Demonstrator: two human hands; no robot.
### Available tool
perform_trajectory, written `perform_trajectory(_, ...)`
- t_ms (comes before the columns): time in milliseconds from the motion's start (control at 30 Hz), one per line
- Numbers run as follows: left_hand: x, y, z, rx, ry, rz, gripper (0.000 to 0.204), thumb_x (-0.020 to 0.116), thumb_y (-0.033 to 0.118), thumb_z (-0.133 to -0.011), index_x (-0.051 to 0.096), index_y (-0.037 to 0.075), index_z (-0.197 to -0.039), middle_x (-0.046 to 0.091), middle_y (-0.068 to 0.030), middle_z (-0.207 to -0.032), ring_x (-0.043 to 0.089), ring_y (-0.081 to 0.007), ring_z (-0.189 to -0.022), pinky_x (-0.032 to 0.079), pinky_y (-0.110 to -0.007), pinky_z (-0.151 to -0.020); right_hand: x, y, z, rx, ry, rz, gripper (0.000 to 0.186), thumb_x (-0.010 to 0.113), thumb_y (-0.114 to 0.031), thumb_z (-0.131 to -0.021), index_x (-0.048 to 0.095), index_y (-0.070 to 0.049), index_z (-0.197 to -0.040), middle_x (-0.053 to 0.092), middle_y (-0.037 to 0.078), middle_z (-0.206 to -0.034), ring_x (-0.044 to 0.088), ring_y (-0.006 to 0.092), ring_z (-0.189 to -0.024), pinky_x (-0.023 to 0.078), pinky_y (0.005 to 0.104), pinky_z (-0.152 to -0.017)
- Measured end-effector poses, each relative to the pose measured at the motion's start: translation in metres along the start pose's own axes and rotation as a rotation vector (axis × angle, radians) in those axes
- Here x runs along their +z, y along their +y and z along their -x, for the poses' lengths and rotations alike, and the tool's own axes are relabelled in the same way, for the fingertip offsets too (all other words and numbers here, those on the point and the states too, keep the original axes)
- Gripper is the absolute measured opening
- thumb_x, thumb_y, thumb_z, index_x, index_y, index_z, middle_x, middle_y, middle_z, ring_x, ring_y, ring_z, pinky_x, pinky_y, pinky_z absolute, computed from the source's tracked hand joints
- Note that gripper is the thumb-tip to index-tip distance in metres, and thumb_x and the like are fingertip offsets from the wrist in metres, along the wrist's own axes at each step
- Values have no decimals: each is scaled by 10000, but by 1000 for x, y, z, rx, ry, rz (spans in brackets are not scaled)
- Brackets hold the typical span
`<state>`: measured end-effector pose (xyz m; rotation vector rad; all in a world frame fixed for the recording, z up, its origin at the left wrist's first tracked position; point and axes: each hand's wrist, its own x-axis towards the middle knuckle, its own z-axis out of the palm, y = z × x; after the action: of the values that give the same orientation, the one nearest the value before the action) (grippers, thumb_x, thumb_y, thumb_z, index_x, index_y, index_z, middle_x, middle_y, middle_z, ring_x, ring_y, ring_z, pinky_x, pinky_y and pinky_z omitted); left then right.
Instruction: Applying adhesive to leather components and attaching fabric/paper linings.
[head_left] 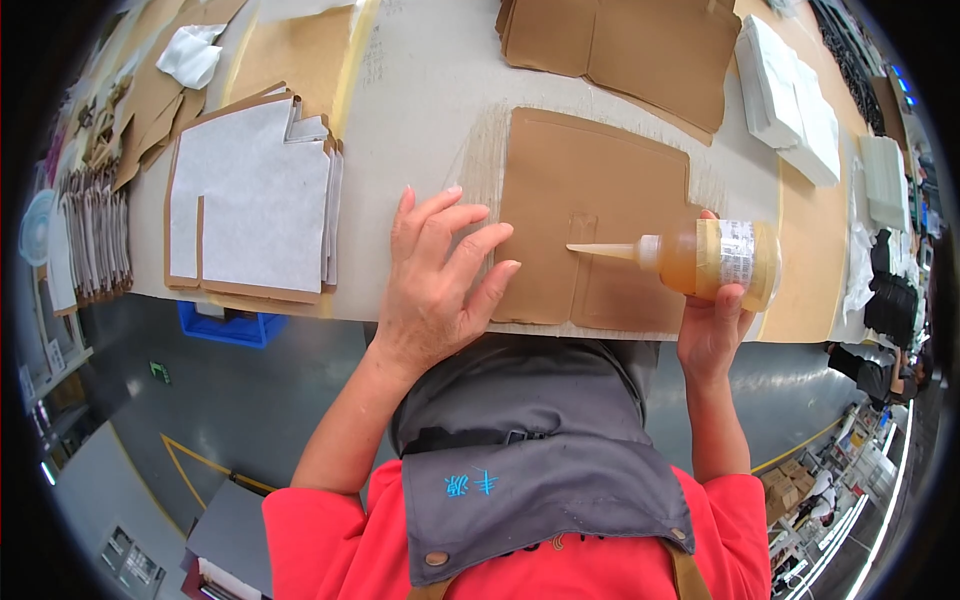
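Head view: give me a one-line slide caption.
Right hand holding a nozzle bottle over a flat brown sheet, left hand open near the sheet's left edge.

Two bright blue characters [470,484] stand on the grey apron [560,480], low in the middle of the frame. Just under its edge, dark lettering [523,547] peeks out on the red shirt [330,530], mostly covered. Right of centre, a white label [737,252] sits on the bottle [678,262]; its fine print is too small for me to make out. Faint scribbles [370,50] mark the surface [420,130] at upper middle, illegible. Over at left, a small green sign [159,372] shows on the floor [260,400], its marking unclear.
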<state>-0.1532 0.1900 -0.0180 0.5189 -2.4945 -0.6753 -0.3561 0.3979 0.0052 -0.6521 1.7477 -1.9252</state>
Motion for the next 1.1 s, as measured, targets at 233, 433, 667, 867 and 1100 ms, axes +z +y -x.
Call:
perform_trajectory(233,3,-1,-1,19,33,-14,253,726,226,-849,665,127,-1074,565,-55,-1133,490,-295,-1222,274,-555,-1135,-2,-6,19,39,-14,11,794,635,-501,-921,274,-102,-1506,417,217,-1481,472,265,-1332,450,416,-1060)
perform_trajectory(433,3,-1,-1,23,37,-37,241,712,245,-864,670,128,-1070,566,-50,-1127,499,-285,-1218,272,-540,-1143,-5,-8,35,53,-25,25,861,673,-549,-874,302,-71,-1486,417,213,-1474,447,273,-1349,417,432,-1084)
perform_trajectory(667,2,0,3,10,32,-35,232,703,225,-875,690,112,-1077,579,-70,-1163,498,-310,-1237,293,-545,-1124,4,-7,46,86,30,14,938,743,-584,-795,344,-52,-1457,440,203,-1453,472,271,-1315,410,434,-1084)
perform_trajectory(867,1,-1,1,-14,66,12,220,699,205,-877,692,108,-1075,580,-74,-1156,508,-323,-1222,315,-547,-1107,23,-2,47,72,23,13,965,757,-600,-770,351,-47,-1448,443,205,-1447,471,269,-1312,417,427,-1075)
perform_trajectory(1100,0,-3,-3,-50,127,88,218,700,170,-869,693,98,-1075,593,-81,-1146,522,-332,-1206,320,-546,-1108,40,8,45,38,-19,-9,920,693,-618,-821,326,-79,-1470,413,198,-1477,497,256,-1283,471,413,-1021)
